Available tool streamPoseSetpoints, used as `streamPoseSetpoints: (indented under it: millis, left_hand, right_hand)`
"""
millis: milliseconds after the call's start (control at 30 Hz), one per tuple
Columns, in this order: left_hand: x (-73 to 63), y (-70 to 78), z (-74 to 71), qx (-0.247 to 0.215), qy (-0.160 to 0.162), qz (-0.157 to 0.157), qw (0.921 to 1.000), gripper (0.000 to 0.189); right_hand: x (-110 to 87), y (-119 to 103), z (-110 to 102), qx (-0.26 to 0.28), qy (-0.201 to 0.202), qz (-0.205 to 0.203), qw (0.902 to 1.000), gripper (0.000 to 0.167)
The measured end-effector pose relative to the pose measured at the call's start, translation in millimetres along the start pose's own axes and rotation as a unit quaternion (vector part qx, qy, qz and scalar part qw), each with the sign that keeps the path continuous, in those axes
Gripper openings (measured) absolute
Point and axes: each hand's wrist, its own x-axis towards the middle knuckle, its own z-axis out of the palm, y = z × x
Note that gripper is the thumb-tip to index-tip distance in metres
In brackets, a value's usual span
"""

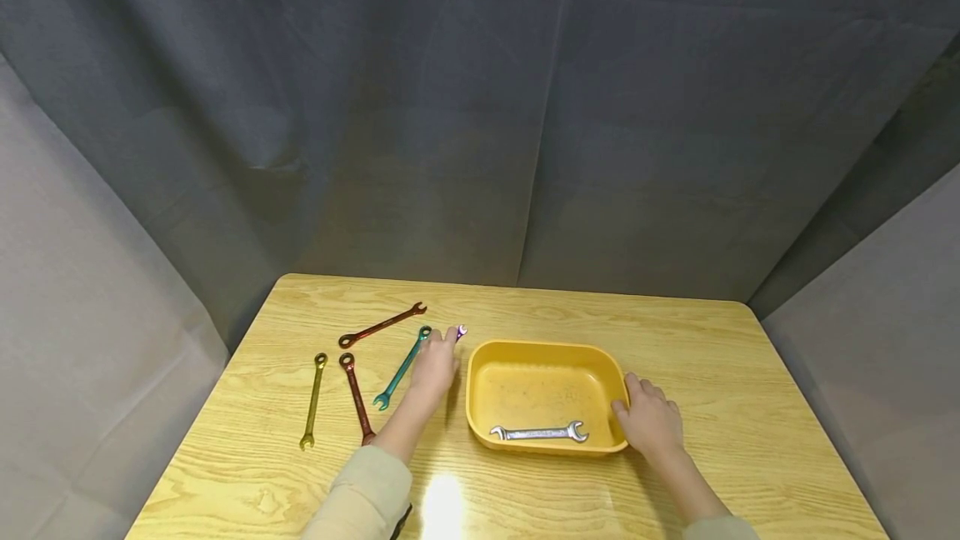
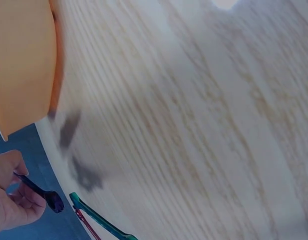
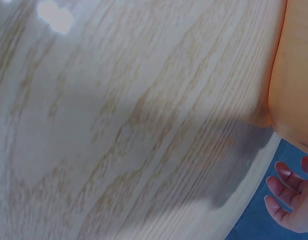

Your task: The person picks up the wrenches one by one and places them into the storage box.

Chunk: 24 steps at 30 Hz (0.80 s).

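My left hand (image 1: 433, 369) pinches a purple combination wrench (image 2: 53, 201) and holds it above the table, left of the yellow plastic bin (image 1: 547, 347). Most of that wrench is hidden behind the hand in the head view; only one end shows. At the bin's right side, my right hand (image 1: 654, 422) grips the rim, thumb over the edge and fingers outside. Inside the bin a silver open-end wrench (image 1: 542, 433) lies along the near wall. A teal wrench (image 1: 402, 368) lies on the table close to the left hand.
Farther left on the wooden table (image 1: 712, 373) lie a red wrench (image 1: 382, 324), a dark red wrench (image 1: 357, 396) and a yellow-green wrench (image 1: 313, 402). A dark object (image 1: 401, 522) peeks out beside the left sleeve. Grey curtains (image 1: 420, 148) surround the table.
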Motion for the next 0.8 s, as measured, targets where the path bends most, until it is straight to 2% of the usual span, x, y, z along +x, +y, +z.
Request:
streamPoseSetpoints:
  millis: [800]
  left_hand:
    - [1.0, 26.0, -8.2, 0.013, 0.011, 0.053, 0.9985, 0.048]
  right_hand:
    - [-0.7, -1, -1, 0.001, 0.0, 0.0, 1.0, 0.047]
